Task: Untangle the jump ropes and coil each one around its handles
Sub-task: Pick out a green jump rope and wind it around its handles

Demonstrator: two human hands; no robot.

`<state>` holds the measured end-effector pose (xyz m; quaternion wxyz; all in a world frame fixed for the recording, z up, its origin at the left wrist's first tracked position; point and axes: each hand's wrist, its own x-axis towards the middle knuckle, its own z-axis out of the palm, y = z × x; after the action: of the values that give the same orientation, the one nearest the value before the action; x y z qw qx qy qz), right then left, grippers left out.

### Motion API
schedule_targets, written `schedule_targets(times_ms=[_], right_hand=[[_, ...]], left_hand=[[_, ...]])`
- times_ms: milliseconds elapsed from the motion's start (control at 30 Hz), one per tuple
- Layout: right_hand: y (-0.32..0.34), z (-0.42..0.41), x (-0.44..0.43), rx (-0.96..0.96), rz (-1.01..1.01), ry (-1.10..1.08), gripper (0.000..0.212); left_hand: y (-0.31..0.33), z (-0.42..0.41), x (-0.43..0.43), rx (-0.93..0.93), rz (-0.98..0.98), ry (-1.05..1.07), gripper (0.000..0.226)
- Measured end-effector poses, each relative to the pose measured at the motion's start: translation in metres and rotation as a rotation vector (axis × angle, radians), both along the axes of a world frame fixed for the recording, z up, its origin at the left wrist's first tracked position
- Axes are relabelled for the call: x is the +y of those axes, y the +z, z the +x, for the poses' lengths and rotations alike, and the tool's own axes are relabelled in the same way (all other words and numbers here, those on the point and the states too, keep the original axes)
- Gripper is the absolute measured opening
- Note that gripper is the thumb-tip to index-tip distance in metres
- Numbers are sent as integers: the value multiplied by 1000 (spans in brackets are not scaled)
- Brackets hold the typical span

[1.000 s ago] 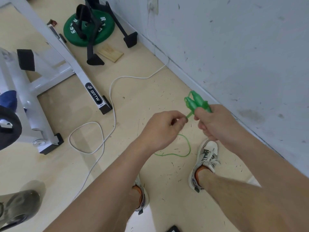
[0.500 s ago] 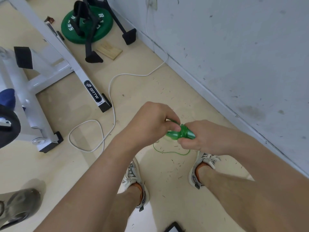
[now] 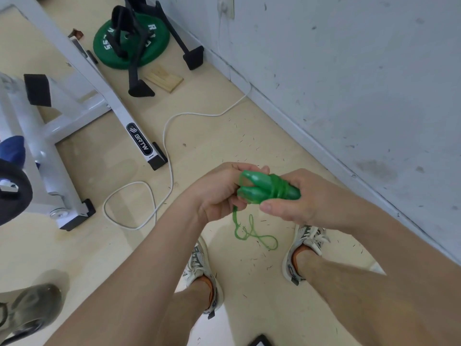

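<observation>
Two green plastic handles (image 3: 254,193), likely slick, clamped in your right hand (image 3: 299,204); left hand (image 3: 217,193) pinches the limp green cord (image 3: 234,222).

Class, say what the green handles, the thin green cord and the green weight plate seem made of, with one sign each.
Green handles: probably glossy plastic; they show highlights. Green cord: likely thin flexible plastic; it hangs in kinked loops. Weight plate: possibly matte rubber; dull surface, white lettering.

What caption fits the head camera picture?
Coiling up: right hand grips green handles, left hand holds the dangling green rope.
</observation>
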<state>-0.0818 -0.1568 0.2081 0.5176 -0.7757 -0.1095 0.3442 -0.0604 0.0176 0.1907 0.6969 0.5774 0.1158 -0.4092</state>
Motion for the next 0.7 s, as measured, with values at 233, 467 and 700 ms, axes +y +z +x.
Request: schedule_targets(times_ms=[233, 467, 700], right_hand=[[-5, 9, -6, 70, 41, -352, 25], [-15, 12, -16, -165, -359, -313, 34], [-19, 6, -5, -113, -570, 56, 35]], left_hand=[[-6, -7, -9, -208, 186, 32, 22], [2, -13, -10, -953, 902, -333, 15], [3, -11, -9, -1424, 942, -463, 18]])
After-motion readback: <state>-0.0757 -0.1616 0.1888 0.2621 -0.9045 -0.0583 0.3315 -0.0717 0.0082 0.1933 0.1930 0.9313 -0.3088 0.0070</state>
